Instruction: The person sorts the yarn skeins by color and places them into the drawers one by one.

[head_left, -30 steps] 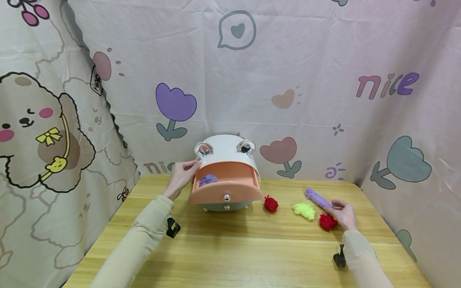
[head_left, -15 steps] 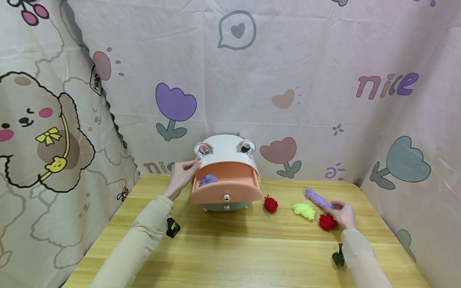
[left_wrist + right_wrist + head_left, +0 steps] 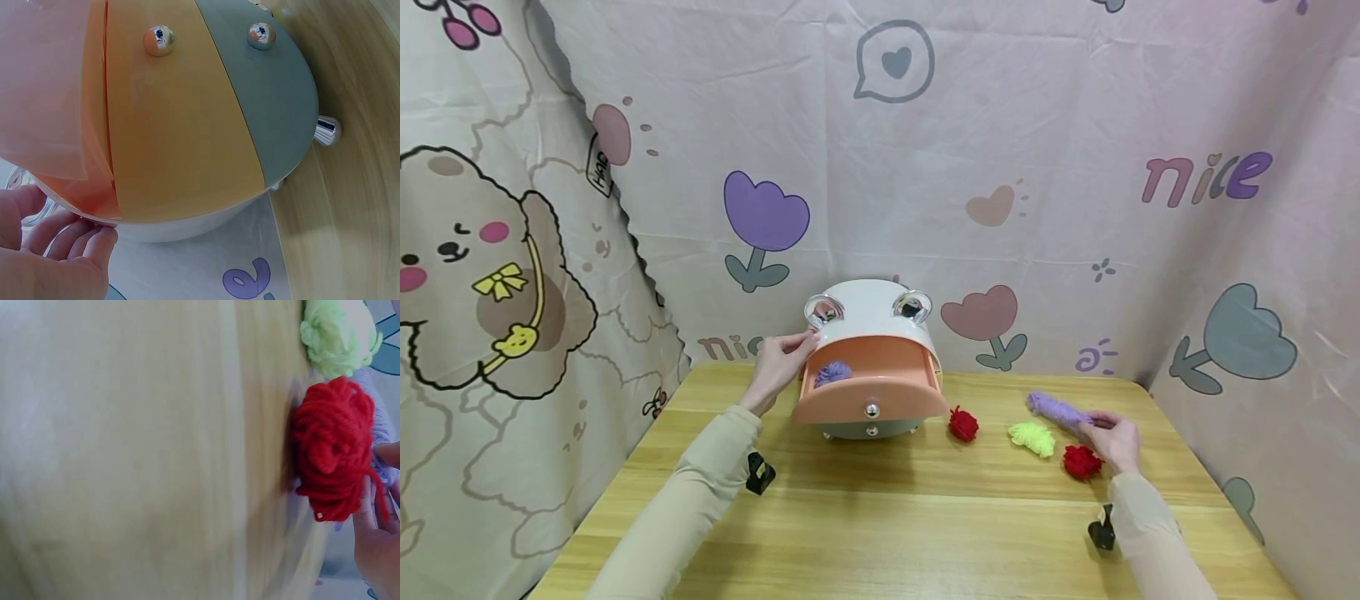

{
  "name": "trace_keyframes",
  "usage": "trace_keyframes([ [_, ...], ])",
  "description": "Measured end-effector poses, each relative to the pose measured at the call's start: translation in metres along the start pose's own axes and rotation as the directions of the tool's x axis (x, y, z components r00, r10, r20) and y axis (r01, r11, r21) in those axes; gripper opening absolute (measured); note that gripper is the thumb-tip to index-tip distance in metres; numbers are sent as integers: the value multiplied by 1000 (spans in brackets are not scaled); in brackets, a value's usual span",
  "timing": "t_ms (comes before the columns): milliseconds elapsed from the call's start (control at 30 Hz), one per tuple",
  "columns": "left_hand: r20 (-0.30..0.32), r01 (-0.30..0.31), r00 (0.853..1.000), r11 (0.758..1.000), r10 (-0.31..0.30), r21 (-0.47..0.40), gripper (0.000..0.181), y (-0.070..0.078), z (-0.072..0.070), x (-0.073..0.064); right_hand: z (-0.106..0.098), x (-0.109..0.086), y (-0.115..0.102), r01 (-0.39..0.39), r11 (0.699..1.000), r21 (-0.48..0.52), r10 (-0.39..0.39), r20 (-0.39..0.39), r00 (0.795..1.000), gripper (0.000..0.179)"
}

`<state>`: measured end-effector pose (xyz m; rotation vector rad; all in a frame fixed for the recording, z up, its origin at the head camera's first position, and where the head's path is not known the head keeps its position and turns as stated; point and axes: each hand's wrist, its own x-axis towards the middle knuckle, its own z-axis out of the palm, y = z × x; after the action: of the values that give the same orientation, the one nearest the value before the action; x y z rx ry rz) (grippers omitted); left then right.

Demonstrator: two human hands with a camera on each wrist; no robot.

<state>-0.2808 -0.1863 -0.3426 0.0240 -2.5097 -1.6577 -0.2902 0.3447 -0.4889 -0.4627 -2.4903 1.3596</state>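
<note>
A frog-shaped drawer cabinet with a white top stands at the back of the table. Its peach upper drawer is pulled out, and a ball of purple yarn lies inside at the left. My left hand grips the cabinet's left edge, thumb and fingers on either side of the rim in the left wrist view. At the right, my right hand pinches the near end of a long purple yarn skein. Close by the hand lies a red yarn ball; it partly hides the skein in the right wrist view.
Lime-green yarn lies left of the nearer red ball. Another red yarn ball sits beside the cabinet's right side. A printed curtain hangs behind the wooden table. Black mounts show at both wrists.
The long purple skein has shifted slightly left, and its angle is a little flatter, with my right hand at its end. My left hand stays on the cabinet.
</note>
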Motion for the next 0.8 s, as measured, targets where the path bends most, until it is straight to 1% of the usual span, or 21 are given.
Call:
trace_keyframes([
  [133,1,-1,1000,1000,1,-3,49,0,0,0,0,-2,-5,-13,1000,0,13,2,1000,43],
  [233,4,-2,1000,1000,2,-7,49,0,0,0,0,-2,-10,-17,1000,19,17,2,1000,44],
  [433,2,-8,1000,1000,8,-15,49,-1,0,0,2,-1,-25,-7,993,115,7,0,1000,45],
  [533,2,-14,1000,1000,14,-11,49,-1,0,0,4,-3,-36,2,981,195,-3,3,1000,43],
  [667,-2,-14,1000,1000,14,-10,48,-1,0,0,6,-6,-51,14,950,310,-17,7,1000,33],
  [800,-6,-16,1000,1000,16,-7,48,-1,0,1,7,-10,-64,21,924,383,-29,17,999,23],
])
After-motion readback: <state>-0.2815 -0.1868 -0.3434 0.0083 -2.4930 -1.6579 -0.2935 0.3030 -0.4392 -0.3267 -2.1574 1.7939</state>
